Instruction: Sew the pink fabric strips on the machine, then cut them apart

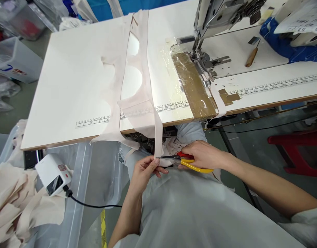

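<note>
My right hand (199, 154) grips a pair of scissors (197, 166) with one yellow and one red handle, blades pointing left. The blades lie across the lower end of a pale pink fabric strip (158, 134) that hangs over the table edge. My left hand (146, 168) pinches that strip's end between thumb and fingers, right at the blade tips. Further up, the strip joins pale pink fabric pieces (137, 93) with cut-out curves, spread on the white table. More pale fabric (171, 144) lies bunched on my lap, partly hidden.
A sewing machine (205, 62) stands on the white table (70, 69), with a wooden-handled tool (251, 57) to its right. At lower left, a clear plastic bin (72, 206) holds fabric scraps (13, 199) and a white device (53, 174) with a black cable. A red stool (298, 151) is at right.
</note>
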Available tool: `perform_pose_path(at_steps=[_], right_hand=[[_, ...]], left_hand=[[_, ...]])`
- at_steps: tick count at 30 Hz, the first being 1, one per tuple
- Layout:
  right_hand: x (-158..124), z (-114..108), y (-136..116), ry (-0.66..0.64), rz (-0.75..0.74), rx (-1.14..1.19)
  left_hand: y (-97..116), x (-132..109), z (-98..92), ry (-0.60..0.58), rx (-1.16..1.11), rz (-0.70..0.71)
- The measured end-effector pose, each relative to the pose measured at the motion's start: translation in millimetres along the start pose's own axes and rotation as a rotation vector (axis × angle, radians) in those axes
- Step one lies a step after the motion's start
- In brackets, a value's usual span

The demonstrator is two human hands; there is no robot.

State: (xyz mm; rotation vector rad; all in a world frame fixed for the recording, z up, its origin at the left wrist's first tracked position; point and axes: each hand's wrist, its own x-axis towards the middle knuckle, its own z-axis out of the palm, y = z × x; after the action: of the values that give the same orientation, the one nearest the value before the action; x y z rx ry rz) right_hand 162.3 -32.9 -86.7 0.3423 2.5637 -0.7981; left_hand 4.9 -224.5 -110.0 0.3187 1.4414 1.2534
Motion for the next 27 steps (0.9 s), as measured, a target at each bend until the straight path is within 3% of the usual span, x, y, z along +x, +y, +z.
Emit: perform_pose_path(at_steps=[9,13,15,19,22,24,27], right_hand=[[8.1,0.6,-4.5,0.021,-0.009,-0.003],[3.4,8.7,4.6,0.078,-0.020,0.019],[-2.7,15.3,10.8,0.138,-0.034,0.054],[-14.3,27.6,17.8,0.252,-0.072,0.176],[-19.0,30.1,17.6,0.292,-0.079,0.247],[-22.5,28.6,18.7,0.311,-0.059,0.281],[-30.6,25.1,26.2,0.363,-0.006,0.322]], left_hand=[[-1.5,3.1,3.4,-0.011,0.009,-0.022],[2.3,3.5,-2.9,0.006,0.148,0.002],[6.3,6.0,-7.4,0.155,0.323,0.139],[19.5,17.3,-3.1,0.593,0.744,0.643],[27.9,29.3,10.1,0.599,0.879,0.893],[25.4,37.6,11.9,0.531,0.824,0.879],[3.7,48.8,-7.6,0.528,0.698,0.556]])
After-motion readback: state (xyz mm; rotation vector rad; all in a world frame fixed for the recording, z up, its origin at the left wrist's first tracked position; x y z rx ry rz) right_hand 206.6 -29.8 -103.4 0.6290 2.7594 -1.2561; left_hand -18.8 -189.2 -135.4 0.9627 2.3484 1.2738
